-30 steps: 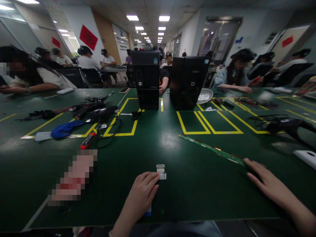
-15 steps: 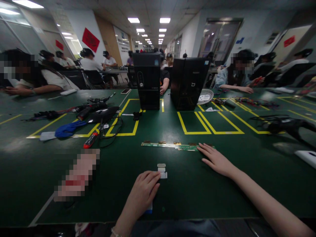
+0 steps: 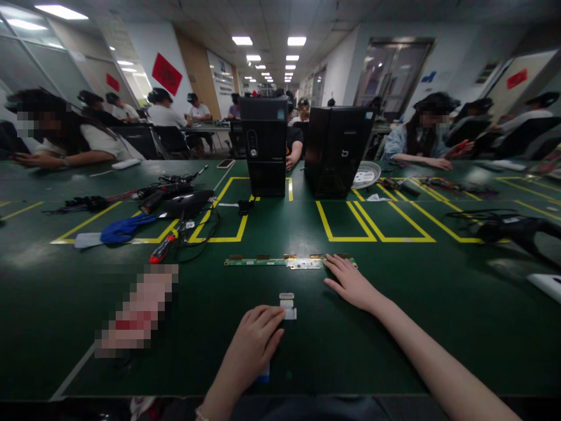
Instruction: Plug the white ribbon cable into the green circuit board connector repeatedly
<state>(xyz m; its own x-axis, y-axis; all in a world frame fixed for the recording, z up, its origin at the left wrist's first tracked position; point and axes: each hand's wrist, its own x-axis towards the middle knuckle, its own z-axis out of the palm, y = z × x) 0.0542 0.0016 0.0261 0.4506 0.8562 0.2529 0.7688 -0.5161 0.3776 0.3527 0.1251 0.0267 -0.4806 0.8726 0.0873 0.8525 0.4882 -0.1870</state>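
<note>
Head view: near the bench's [image 3: 184, 362] front edge, your left hand [image 3: 258, 336] covers a flat cable [image 3: 288, 311], grip impossible to tell; farther in, your right hand [image 3: 349, 282], outstretched, touches the green strip [image 3: 254, 262].

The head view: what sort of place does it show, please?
Probably an electronics workshop or training room: there are a circuit board at the right hand, computer towers on the table, and several people seated around.

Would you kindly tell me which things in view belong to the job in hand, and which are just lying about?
Apparently in use:
green circuit strip, partly under the right hand
white ribbon, partly under the left hand

Apparently lying about:
red-and-black tool
phone
white basket
</note>
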